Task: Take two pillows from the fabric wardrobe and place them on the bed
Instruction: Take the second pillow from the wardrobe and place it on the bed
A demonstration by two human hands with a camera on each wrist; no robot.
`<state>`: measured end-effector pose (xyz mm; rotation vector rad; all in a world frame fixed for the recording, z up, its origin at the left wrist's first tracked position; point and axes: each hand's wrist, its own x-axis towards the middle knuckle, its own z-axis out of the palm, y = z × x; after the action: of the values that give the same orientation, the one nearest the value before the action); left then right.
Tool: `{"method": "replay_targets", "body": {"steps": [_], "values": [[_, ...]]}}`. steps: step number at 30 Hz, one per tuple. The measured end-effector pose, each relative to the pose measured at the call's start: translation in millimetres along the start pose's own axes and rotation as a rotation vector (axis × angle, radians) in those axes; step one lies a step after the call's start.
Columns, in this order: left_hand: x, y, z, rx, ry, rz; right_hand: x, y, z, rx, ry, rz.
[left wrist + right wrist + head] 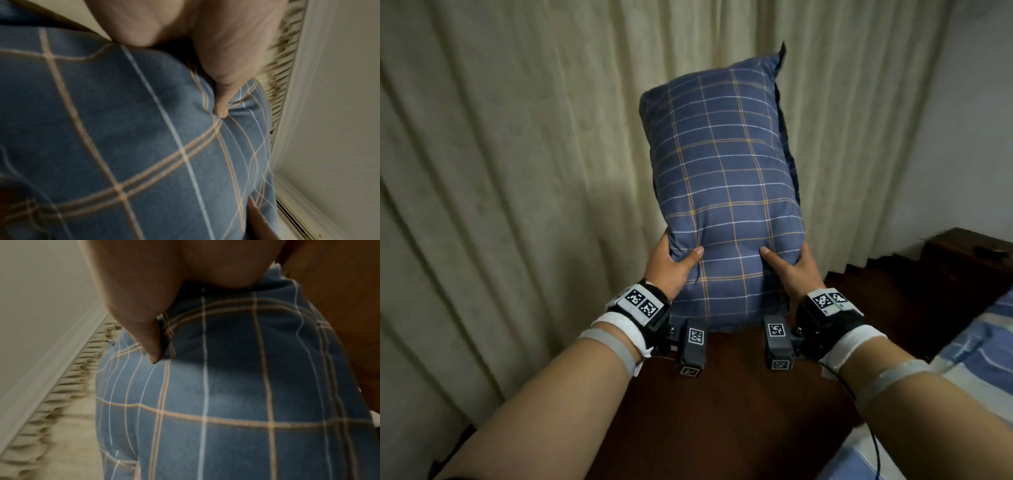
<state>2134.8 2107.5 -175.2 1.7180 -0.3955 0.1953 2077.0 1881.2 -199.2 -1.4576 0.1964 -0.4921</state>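
Got my left hand [671, 263] and right hand [792, 269] gripping the blue plaid pillow [722, 185] (thumbs pressed into its front), curtain [517, 154] behind it.

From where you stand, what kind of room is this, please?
Most likely a bedroom: a bed with striped blue bedding at the right, long cream curtains ahead, and a blue plaid pillow held up in both hands.

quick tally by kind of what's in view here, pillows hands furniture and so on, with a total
pillows: 1, the blue plaid pillow, held up in both hands
hands: 2, the left hand and the right hand, each gripping its lower end
beds: 1, the bed at lower right
curtains: 1, the beige curtain
wooden cabinets: 1, the dark cabinet
total: 6
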Motion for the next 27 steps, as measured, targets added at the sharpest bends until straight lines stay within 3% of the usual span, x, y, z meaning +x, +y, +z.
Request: {"method": "replay_targets", "body": {"steps": [4, 9, 16, 22, 27], "values": [[95.5, -31.8, 20.6, -0.029, -0.126, -0.006, 61.1, 8.5, 8.3, -0.046, 0.146, 0.034], [184.5, -55.5, 84.9, -0.092, -0.334, 0.010, 120.5, 17.6, -21.2, -0.107, 0.376, -0.010], [297.8, -85.7, 205.8, -0.152, -0.531, 0.041, 221.9, 55.3, -81.6, -0.098, 0.612, -0.057], [420.0, -95.3, 317.9, -0.126, -0.637, -0.063, 358.7, 78.5, -148.9, 0.001, 0.710, -0.040], [497.8, -98.7, 421.3, -0.182, -0.686, -0.135, 446.2, 67.0, -208.4, 0.018, 0.782, -0.093]]}}
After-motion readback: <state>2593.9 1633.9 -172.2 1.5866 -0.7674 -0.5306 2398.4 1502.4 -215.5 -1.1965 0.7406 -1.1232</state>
